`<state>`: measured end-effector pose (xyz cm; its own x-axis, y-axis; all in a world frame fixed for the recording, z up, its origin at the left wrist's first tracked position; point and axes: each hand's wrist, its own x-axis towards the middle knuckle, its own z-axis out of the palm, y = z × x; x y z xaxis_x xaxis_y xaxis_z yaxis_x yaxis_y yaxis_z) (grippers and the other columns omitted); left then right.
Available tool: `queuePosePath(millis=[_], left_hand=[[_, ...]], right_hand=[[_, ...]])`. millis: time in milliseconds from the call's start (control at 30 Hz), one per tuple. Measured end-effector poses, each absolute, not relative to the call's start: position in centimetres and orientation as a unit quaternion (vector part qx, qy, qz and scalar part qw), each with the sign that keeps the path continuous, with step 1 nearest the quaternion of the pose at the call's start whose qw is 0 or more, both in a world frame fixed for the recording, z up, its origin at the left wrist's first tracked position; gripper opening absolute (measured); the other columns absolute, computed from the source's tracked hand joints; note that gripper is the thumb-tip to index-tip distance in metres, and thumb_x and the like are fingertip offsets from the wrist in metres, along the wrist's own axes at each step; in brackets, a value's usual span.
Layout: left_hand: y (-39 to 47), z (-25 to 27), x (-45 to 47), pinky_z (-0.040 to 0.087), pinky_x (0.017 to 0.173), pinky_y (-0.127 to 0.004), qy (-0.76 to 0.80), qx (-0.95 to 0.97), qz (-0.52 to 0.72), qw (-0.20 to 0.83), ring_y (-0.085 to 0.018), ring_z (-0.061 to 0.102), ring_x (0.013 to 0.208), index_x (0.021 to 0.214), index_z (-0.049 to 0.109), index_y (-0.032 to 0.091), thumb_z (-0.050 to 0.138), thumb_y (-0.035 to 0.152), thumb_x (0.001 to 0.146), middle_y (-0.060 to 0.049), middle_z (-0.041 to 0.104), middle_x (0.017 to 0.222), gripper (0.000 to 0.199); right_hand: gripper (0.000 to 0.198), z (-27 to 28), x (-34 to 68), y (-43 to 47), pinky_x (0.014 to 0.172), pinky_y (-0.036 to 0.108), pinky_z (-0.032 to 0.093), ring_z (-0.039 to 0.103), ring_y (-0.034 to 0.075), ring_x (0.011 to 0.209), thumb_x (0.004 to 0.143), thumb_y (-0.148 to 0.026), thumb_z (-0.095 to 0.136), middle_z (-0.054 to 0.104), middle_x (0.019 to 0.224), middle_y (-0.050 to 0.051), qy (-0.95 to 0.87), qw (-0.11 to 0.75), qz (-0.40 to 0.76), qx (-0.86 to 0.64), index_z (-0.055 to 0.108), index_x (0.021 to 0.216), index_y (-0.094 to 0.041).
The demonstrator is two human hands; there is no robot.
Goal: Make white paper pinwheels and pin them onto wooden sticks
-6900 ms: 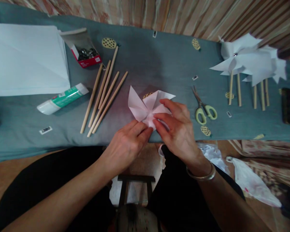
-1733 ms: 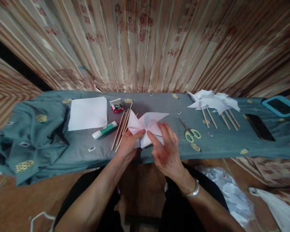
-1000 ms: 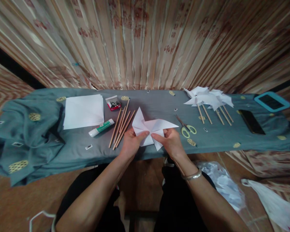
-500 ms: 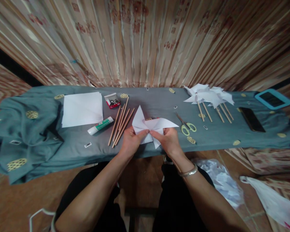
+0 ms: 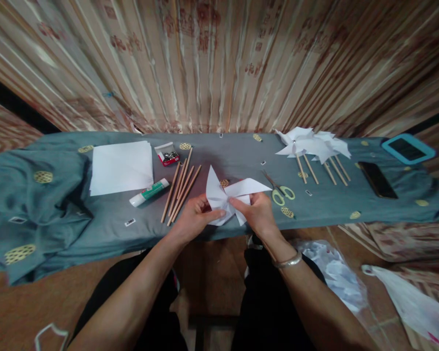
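Observation:
Between my two hands, over the front edge of the cloth-covered table, is a white paper pinwheel (image 5: pixel 225 192) with pointed blades folded toward its middle. My left hand (image 5: pixel 197 214) pinches its lower left side, the thumb lying on the paper. My right hand (image 5: pixel 256 210) grips it from the right, the thumb pressed near the centre; most of its fingers are hidden behind the paper. Several wooden sticks (image 5: pixel 180 191) lie left of the pinwheel. To the right rests a pair of scissors (image 5: pixel 282 191) with light green handles.
On the table (image 5: pixel 237 151) are a stack of white paper (image 5: pixel 122 168), a glue stick (image 5: pixel 149 192) and a small box (image 5: pixel 167 154) of metal pins. Several finished pinwheels (image 5: pixel 312 142) lie at the right, beside a phone (image 5: pixel 378 179) and a blue-framed device (image 5: pixel 409 148). Plastic bags (image 5: pixel 334 273) sit on the floor.
My left thumb has slid from the pinwheel's centre down to its lower left, and the left hand has shifted slightly outward. My right thumb stays near the centre. The view has moved a little.

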<state>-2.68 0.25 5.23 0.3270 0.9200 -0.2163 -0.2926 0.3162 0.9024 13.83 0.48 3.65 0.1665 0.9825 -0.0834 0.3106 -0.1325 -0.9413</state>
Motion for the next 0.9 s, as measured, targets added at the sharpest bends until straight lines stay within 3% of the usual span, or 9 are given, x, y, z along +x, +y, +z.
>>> queuePosePath(millis=[200,467,667,900], left_hand=[[-0.2,4.9,-2.6,0.051,0.069,-0.027,0.405,0.424,0.423,0.691,-0.016,0.066,0.068,0.079,0.069,0.015,0.082,0.025,0.056,-0.003,0.074,0.076,0.028],[-0.2,4.1,-2.3,0.053,0.075,-0.03,0.486,0.506,0.431,0.568,-0.022,0.07,0.078,0.09,0.074,0.014,0.076,0.026,0.065,-0.005,0.077,0.087,0.028],[0.3,3.5,-1.9,0.052,0.068,-0.029,0.511,0.513,0.468,0.507,-0.023,0.07,0.072,0.078,0.076,0.016,0.074,0.028,0.069,-0.006,0.077,0.079,0.016],[0.8,2.8,-1.9,0.049,0.063,-0.027,0.511,0.468,0.488,0.531,-0.021,0.067,0.066,0.072,0.075,0.016,0.075,0.025,0.063,-0.004,0.075,0.072,0.012]], right_hand=[[0.029,3.8,14.1,0.2,0.071,0.032,0.058,0.074,0.024,0.08,0.068,-0.036,0.073,0.079,0.084,0.007,-0.506,0.394,0.394,-0.659,0.074,0.089,-0.016],[0.03,4.3,13.4,-0.1,0.071,0.034,0.057,0.074,0.025,0.078,0.063,-0.038,0.073,0.079,0.085,0.008,-0.474,0.404,0.441,-0.646,0.074,0.083,-0.016],[0.033,4.2,12.9,0.1,0.069,0.034,0.058,0.074,0.025,0.075,0.058,-0.038,0.076,0.079,0.085,0.007,-0.438,0.429,0.481,-0.626,0.073,0.083,-0.016],[0.035,4.4,12.6,0.2,0.075,0.034,0.059,0.073,0.024,0.078,0.059,-0.035,0.076,0.079,0.089,0.004,-0.428,0.461,0.49,-0.603,0.072,0.089,-0.018]])
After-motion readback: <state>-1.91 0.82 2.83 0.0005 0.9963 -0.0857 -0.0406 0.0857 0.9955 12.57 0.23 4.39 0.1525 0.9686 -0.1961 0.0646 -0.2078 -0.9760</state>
